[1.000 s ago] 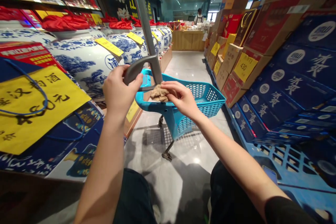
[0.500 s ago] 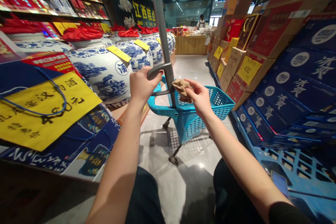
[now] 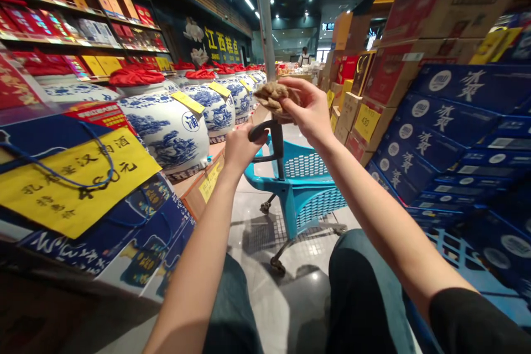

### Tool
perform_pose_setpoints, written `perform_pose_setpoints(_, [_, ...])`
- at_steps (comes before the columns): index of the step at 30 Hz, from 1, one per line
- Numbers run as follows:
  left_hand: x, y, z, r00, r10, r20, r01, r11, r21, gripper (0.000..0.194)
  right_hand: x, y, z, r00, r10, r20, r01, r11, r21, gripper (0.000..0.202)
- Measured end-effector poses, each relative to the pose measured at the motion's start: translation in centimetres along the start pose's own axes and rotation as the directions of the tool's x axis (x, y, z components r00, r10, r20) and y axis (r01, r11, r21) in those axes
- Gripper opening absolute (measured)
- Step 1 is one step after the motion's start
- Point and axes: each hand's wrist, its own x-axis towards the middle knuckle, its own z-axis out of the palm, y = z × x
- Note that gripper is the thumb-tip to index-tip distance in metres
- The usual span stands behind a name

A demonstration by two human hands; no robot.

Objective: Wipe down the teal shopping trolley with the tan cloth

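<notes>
My left hand (image 3: 243, 149) is wrapped round the dark grey handle (image 3: 261, 131) of a blue shopping cart. A crumpled brown cloth (image 3: 276, 100) is pinched between the thumb and fingers of my right hand (image 3: 309, 108). The cloth lies against the upright grey pole (image 3: 264, 27), just above the handle, and covers part of it. Below and beyond my hands is the cart's blue basket (image 3: 313, 188), with holes in its walls and small casters underneath.
On the left stand large blue-and-white jars (image 3: 166, 133) with red cloth tops and a gift box bearing a yellow price sign (image 3: 78, 182). Stacked blue cartons (image 3: 431, 133) rise on the right above a blue pallet (image 3: 464, 265). A person (image 3: 305, 57) stands far ahead.
My right hand has moved up with the cloth, from beside the pole below the handle to above it. My left hand stays on the handle. The view has shifted slightly.
</notes>
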Motion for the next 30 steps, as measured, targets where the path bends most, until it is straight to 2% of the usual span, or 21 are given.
perform_pose_setpoints(3, [-0.2, 0.5, 0.0, 1.0, 0.009, -0.007, -0.009, 1.0, -0.005, 0.029, 0.3, -1.1, 0.0, 0.999, -0.037, 0.024, 0.038, 0.998, -0.052, 0.028])
perform_pose_setpoints(8, [-0.8, 0.5, -0.8, 0.999, 0.04, 0.008, -0.039, 0.996, -0.078, 0.027, -4.7, -3.0, 0.3, 0.992, 0.1, 0.072, -0.102, 0.995, 0.023, 0.031])
perform_pose_setpoints(10, [-1.0, 0.3, -1.4, 0.999, 0.042, 0.023, -0.039, 0.991, -0.124, 0.026, -5.5, -3.5, 0.1, 0.984, 0.133, 0.119, -0.141, 0.988, 0.056, 0.032])
perform_pose_setpoints(12, [-1.4, 0.1, -1.9, 0.999, 0.045, 0.026, -0.041, 0.986, -0.16, 0.029, -4.5, -4.0, -0.1, 0.987, 0.098, 0.129, -0.108, 0.992, 0.072, 0.03])
perform_pose_setpoints(17, [-2.5, 0.0, -2.8, 0.999, 0.034, 0.032, -0.026, 0.972, -0.233, 0.032, 2.0, -5.2, 0.3, 0.999, -0.019, 0.03, 0.018, 0.999, 0.029, 0.036])
perform_pose_setpoints(19, [-2.9, 0.2, -2.9, 1.0, 0.008, 0.027, -0.001, 0.972, -0.235, 0.03, 2.8, -5.6, 0.9, 0.999, -0.032, 0.016, 0.032, 0.999, 0.005, 0.037])
perform_pose_setpoints(22, [-3.3, 0.7, -2.9, 0.999, -0.012, 0.036, 0.019, 0.982, -0.188, 0.029, 0.2, -6.3, 1.8, 1.0, -0.025, 0.005, 0.025, 1.0, -0.001, 0.035])
perform_pose_setpoints(26, [-3.5, 1.1, -2.8, 1.0, -0.004, 0.03, 0.008, 0.992, -0.128, 0.029, -4.5, -7.4, 2.1, 0.996, 0.084, 0.028, -0.085, 0.994, 0.071, 0.03])
perform_pose_setpoints(28, [-3.7, 1.1, -2.9, 1.0, 0.001, 0.007, 0.0, 0.995, -0.099, 0.029, -5.0, -7.9, 1.9, 0.99, 0.122, 0.064, -0.128, 0.988, 0.089, 0.03])
perform_pose_setpoints(30, [-4.0, 1.1, -3.1, 1.0, 0.008, -0.002, -0.008, 0.998, -0.068, 0.028, -4.0, -8.3, 1.8, 0.986, 0.134, 0.104, -0.141, 0.988, 0.067, 0.03])
